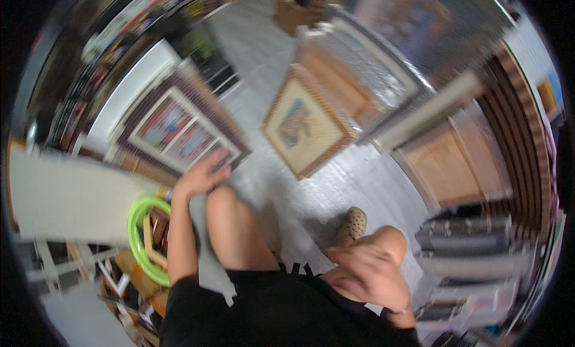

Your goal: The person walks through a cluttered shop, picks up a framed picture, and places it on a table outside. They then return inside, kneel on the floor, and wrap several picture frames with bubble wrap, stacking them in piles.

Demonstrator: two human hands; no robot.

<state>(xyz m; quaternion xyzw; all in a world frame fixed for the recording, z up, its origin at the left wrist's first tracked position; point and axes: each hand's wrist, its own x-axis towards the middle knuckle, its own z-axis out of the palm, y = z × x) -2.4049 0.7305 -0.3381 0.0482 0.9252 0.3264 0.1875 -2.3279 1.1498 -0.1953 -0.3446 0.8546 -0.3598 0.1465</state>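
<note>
My left hand [205, 176] is just above my left knee, its fingers stretched out and nothing in them. Beyond its fingertips stands a picture frame with a dark purple border [179, 131] and two colourful panels; whether the fingers touch it I cannot tell. Over my right thigh and knee is my right hand [371, 274], smeared by motion, so its fingers are hard to read. Ahead, a gold-brown framed picture [306, 122] with a cream mat leans against other frames.
Wrapped frames [383, 53] lean in a stack at the far right. Flat grey-black packages [473, 251] pile up on the right, near a brown striped panel [515, 137]. A green tub [136, 239] holding wooden pieces stands at my left, below a cream board [72, 188].
</note>
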